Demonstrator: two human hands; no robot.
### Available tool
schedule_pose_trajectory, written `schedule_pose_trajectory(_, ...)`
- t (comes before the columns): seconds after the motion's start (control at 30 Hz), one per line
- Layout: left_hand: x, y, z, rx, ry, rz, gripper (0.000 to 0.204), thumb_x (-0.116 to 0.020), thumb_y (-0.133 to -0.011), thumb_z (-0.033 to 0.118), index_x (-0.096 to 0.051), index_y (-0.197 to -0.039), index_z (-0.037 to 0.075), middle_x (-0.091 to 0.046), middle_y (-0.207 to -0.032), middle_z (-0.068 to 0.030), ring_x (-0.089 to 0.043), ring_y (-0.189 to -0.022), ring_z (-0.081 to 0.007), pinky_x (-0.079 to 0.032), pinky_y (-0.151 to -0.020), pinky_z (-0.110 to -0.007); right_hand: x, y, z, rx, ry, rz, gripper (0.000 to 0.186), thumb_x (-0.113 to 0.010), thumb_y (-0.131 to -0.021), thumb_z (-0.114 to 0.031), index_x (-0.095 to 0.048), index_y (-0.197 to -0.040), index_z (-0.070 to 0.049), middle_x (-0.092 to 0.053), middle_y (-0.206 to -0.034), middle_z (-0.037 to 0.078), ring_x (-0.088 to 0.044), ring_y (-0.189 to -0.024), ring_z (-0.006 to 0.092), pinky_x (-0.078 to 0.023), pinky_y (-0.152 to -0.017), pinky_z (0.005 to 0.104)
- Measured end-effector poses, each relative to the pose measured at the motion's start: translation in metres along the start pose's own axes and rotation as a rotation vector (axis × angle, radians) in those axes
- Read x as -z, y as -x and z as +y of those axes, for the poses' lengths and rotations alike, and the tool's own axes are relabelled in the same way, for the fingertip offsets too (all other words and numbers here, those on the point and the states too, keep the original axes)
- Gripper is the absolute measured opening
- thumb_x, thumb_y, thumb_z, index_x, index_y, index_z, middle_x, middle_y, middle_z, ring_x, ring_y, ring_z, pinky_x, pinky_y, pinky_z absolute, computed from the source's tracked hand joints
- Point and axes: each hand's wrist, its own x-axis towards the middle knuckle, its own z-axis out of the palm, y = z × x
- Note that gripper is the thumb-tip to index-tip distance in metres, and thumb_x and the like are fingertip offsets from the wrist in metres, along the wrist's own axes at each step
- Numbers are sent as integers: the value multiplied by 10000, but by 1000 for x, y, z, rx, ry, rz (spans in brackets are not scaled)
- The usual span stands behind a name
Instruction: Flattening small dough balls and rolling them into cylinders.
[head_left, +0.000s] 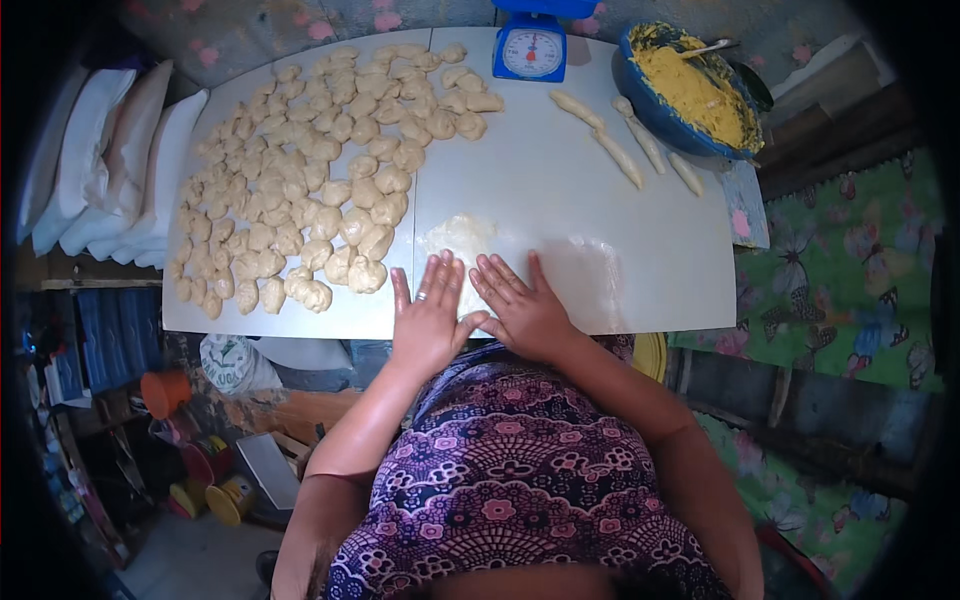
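Observation:
Both my hands lie palms down at the near edge of the table, thumbs almost meeting. My left hand [430, 318] has its fingers stretched out, a ring on one of them. Beside it, my right hand [530, 312] is also flat with fingers apart. Whatever may be under the palms is hidden. A pale, thin smear [455, 235] covers the tabletop just beyond my fingertips. Many lumps of dough [300, 190] crowd the table's left half, the nearest close to my left hand. At the far right lie several rolled dough strips [615, 155].
A blue basin [635, 85] of yellow filling with a spoon [708, 48] stands at the table's far right corner. A blue dial scale [530, 50] is at the back. Stacked white sacks [130, 160] flank the left side. The white table [660, 270] has a seam across it.

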Motion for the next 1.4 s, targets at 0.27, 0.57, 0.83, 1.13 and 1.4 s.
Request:
schedule_pose_trajectory(0.27, -15, -8, -6, 35, -17, 99, 824, -337, -941, 597, -223, -1472, -23, -219, -1536, -214, -167, -1446, -324, 39, -1117, -606, -3, 0, 5, -149, -127, -46, 658, -402, -948, -505, -341, -1452, -86, -314, -1518, 129, -256, -1427, 241, -18, -1087, 682)
schedule_pose_trajectory(0.57, 4, -46, -14, -33, 6, 65, 749, -289, -966, 554, -241, -1480, 11, -232, -1541, -181, -151, -1452, -304, -6, -1148, -548, -7, -44, 38, -110, -58, 51, 632, -368, -962, -489, -312, -1474, -123, -300, -1532, 90, -249, -1430, 234, 16, -1093, 670)
schedule_pose_trajectory(0.83, 2, -54, -25, -11, 79, 107, 764, -278, -964, 580, -294, -1456, -4, -271, -1525, -179, -199, -1441, -280, -29, -1161, -514, -29, -62, 54, -55, -9, 38, 594, -349, -966, -504, -382, -1446, -156, -339, -1518, 34, -227, -1436, 202, 14, -1117, 641)
schedule_pose_trajectory(1.13, 13, -58, -26, 41, 431, 112, 774, -315, -966, 539, -191, -1478, -28, -222, -1531, -218, -171, -1439, -345, -58, -1168, -480, 14, -104, 47, -91, 82, -277, 630, -257, -982, -540, -276, -1491, -169, -260, -1554, 18, -206, -1443, 223, -10, -1115, 646)
schedule_pose_trajectory(1.4, 6, -20, -25, -73, -53, 155, 805, -435, -916, 549, -240, -1474, 3, -230, -1530, -215, -165, -1443, -337, -62, -1158, -535, -8, -36, 40, 191, -97, 56, 688, -465, -927, -492, -345, -1445, -56, -352, -1497, 120, -283, -1412, 242, -90, -1150, 555)
